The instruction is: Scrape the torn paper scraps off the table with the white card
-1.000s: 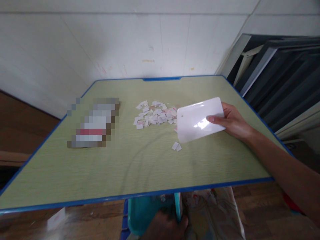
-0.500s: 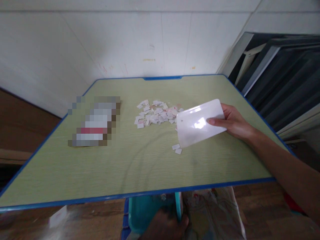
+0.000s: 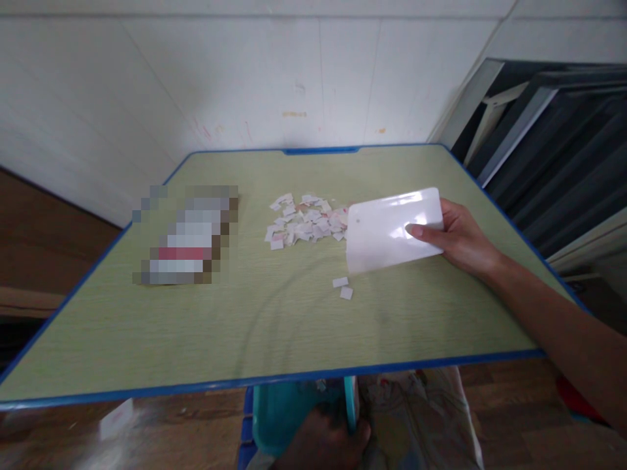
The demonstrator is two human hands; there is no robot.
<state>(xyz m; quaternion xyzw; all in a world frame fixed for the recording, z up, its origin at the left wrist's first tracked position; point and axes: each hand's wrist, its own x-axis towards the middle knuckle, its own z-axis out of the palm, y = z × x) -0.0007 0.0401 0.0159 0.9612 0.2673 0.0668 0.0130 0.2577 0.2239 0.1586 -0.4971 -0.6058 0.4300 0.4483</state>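
On the green table (image 3: 245,326) a white card (image 3: 386,228) is gripped by the right hand (image 3: 460,238) at the right side of the paper scraps (image 3: 304,222), a teal bin (image 3: 289,411) is clasped by the left hand (image 3: 323,444) below the near edge, and the card's edge is probably best kept pressed flat.

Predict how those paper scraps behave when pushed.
The paper scraps look thin and flat: probably light, sliding easily on the smooth table. Two strays lie apart from the pile, so some likely slip past the white scraper held in the right hand.
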